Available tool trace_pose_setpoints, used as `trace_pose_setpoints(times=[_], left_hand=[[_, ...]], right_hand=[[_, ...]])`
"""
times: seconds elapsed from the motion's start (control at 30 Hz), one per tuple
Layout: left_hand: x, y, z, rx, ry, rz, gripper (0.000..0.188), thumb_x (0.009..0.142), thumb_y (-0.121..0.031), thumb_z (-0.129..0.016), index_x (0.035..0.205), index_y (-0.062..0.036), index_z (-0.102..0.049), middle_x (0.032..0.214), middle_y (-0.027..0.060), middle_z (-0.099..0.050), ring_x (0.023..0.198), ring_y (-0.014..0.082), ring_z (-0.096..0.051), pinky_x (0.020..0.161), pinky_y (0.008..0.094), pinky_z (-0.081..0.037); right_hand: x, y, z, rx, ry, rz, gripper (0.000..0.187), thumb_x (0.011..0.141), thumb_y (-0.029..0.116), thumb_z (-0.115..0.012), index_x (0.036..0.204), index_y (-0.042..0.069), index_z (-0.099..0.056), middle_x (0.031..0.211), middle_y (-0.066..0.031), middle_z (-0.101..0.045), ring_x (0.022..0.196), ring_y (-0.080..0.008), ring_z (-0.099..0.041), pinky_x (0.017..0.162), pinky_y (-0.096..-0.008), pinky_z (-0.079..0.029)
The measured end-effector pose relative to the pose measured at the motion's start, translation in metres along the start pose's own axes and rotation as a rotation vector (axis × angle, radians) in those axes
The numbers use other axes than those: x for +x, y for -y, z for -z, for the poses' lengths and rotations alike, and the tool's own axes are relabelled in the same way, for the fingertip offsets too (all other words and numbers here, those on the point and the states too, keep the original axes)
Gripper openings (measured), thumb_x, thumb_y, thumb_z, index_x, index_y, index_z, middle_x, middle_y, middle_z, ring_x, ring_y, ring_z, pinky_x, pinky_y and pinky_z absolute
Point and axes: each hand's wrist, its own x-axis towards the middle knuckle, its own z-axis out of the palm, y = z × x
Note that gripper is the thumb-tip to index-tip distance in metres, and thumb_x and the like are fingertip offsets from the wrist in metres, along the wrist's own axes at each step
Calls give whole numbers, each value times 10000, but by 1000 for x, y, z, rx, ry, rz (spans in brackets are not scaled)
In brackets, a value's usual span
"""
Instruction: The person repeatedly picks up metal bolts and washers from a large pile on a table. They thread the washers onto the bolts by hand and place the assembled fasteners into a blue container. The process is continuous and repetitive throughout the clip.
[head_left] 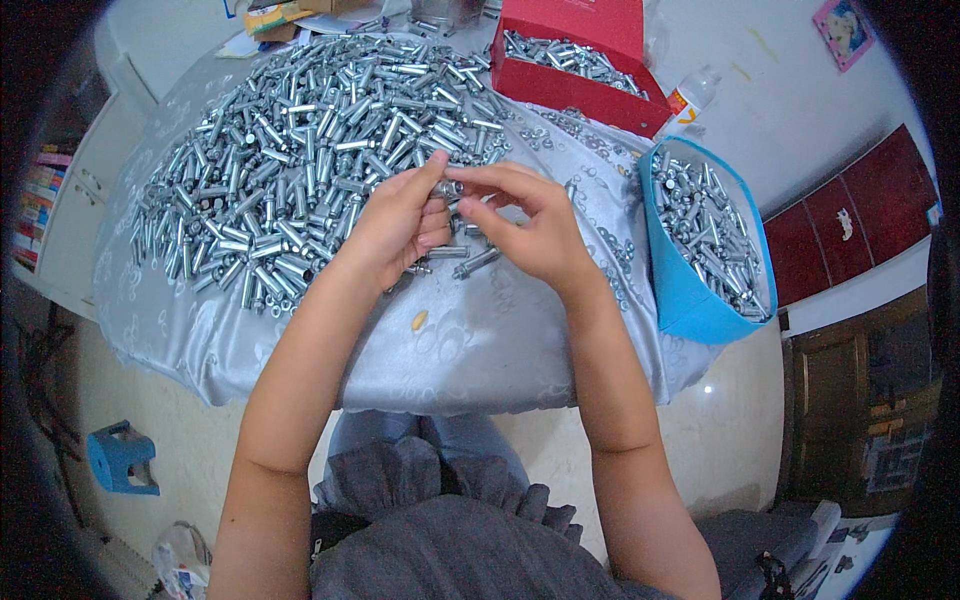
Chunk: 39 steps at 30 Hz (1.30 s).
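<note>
Above the near part of the table, my two hands meet around a metal anchor bolt. My left hand is closed on it, thumb pointing up and fingers curled. My right hand pinches at its other end with thumb and forefinger; whether a small nut or washer is between these fingertips is hidden. Just below the hands, a few loose anchor bolts lie on the silvery cloth. A large heap of similar silver anchor bolts spreads to the left and behind.
A red box of bolts stands at the back, beside a plastic bottle. On the right, a blue fabric bin holds more bolts. Scattered nuts and washers lie between bin and hands. A blue stool stands on the floor at left.
</note>
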Motion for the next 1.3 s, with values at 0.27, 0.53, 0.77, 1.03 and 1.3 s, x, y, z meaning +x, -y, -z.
trace_pose_setpoints(times=[0.27, 0.53, 0.77, 1.03, 1.3], left_hand=[[2, 3, -1, 25, -74, -30, 276, 838, -361, -530, 774, -101, -464, 512, -73, -295, 399, 33, -247, 359, 189, -199], [0, 1, 0, 59, -4, -44, 259, 838, -351, -533, 768, -111, -465, 509, -75, -318, 389, 31, -249, 356, 187, -195], [3, 6, 0, 121, -60, -33, 258, 839, -349, -528, 757, -115, -457, 516, -65, -331, 405, 30, -267, 363, 187, -202], [4, 5, 1, 126, 3, -28, 260, 846, -356, -514, 761, -118, -452, 525, -65, -351, 406, 34, -267, 370, 184, -216], [2, 4, -2, 140, -88, -42, 291, 853, -344, -509, 743, -77, -465, 507, -73, -294, 400, 30, -241, 370, 194, -216]], right_hand=[[-2, 0, 11, -315, 95, 19, 192, 724, 127, -627, 901, 54, -609, 766, -97, -570, 661, -205, -548, 578, -284, -438], [1, 10, 9, -234, 37, 46, 258, 702, 144, -638, 939, 65, -578, 793, -96, -551, 686, -210, -547, 595, -290, -442], [-3, -2, 15, -423, 117, 44, 245, 689, 119, -656, 920, 62, -601, 764, -67, -554, 659, -192, -525, 584, -275, -426], [-1, 3, 11, -334, 38, 115, 279, 683, 232, -660, 897, 74, -576, 733, -90, -540, 649, -228, -540, 585, -316, -437], [-1, 16, 13, -366, 118, -120, 322, 692, 178, -658, 963, 69, -523, 782, -105, -534, 675, -231, -540, 610, -310, -446]])
